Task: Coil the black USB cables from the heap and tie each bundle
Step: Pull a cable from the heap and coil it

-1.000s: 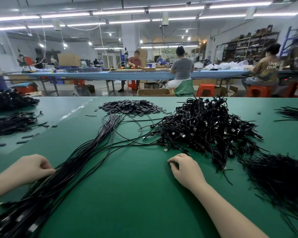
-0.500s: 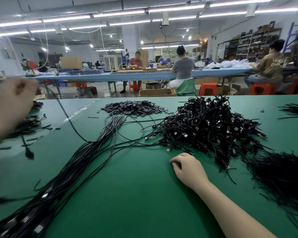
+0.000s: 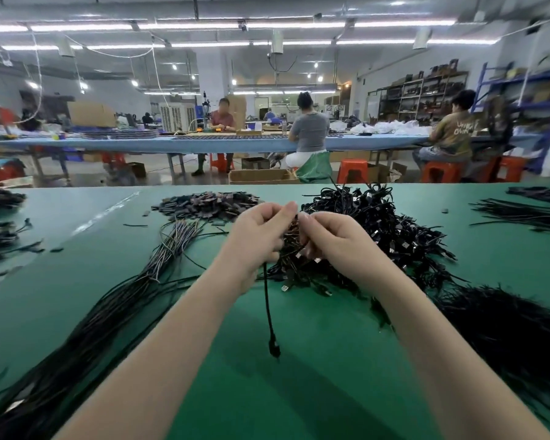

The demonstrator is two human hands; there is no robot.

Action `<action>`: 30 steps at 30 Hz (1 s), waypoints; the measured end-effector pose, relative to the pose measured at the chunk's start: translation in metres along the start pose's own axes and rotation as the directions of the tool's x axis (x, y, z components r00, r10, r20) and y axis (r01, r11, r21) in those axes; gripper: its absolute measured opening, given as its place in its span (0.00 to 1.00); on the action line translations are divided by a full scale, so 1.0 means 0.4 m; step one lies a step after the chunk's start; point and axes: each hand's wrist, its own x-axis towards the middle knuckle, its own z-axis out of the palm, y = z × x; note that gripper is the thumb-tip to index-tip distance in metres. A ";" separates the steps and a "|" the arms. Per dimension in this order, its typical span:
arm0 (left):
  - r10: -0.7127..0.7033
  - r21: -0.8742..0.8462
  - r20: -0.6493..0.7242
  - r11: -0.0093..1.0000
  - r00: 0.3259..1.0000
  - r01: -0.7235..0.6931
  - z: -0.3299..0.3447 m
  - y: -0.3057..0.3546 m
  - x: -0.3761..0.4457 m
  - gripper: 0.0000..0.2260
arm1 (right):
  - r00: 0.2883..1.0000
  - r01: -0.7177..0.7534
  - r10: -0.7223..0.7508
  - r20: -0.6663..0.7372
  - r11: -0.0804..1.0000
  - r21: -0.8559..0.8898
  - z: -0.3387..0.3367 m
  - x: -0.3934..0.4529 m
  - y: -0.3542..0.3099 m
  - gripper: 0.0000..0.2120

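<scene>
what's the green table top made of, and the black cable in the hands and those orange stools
Green table top: looks like matte rubber or vinyl matting, smooth with soft glare, though it is hard to be sure. Thin black cable hanging below the left hand: flexible plastic or rubber sheath, bending limply. Orange stools: likely moulded plastic, with uniform colour and a slight sheen.

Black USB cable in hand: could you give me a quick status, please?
Left hand and right hand both grip one black USB cable above the green table. Plug end dangles. Tangled black cable heap behind; nothing blocking.
</scene>
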 end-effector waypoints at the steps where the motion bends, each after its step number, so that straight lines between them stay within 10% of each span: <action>1: -0.050 -0.076 0.068 0.996 0.996 0.056 0.004 -0.011 0.006 0.09 | 0.998 -0.038 0.043 -0.035 0.992 0.118 -0.018 0.002 0.007 0.19; 4: -0.124 0.015 0.282 0.992 0.951 0.124 -0.020 -0.039 0.012 0.06 | 0.955 -0.040 0.209 -0.212 0.795 0.605 -0.075 0.014 0.022 0.19; 7: -0.187 0.158 0.357 0.978 0.915 0.139 -0.075 -0.029 0.016 0.08 | 0.852 0.063 0.346 -0.392 0.676 0.734 -0.153 0.021 0.036 0.19; 11: -0.150 -0.213 0.211 0.957 0.966 0.195 -0.124 -0.011 0.031 0.05 | 0.894 -0.046 0.305 -0.329 0.792 0.608 -0.212 0.004 0.041 0.21; 16: -0.075 -0.824 0.146 0.543 0.986 0.163 -0.105 0.006 0.031 0.07 | 0.946 -0.276 0.208 0.248 0.918 0.285 -0.151 -0.026 0.021 0.17; 24: -0.057 -0.820 0.140 0.553 0.988 0.148 -0.095 0.055 0.008 0.19 | 0.754 -0.378 0.332 0.567 0.925 -0.040 -0.009 -0.045 0.039 0.16; 30: 0.042 -0.632 0.331 0.751 0.943 0.189 -0.133 0.074 -0.012 0.18 | 0.822 -0.445 0.455 0.343 0.889 -0.112 -0.031 -0.031 0.062 0.18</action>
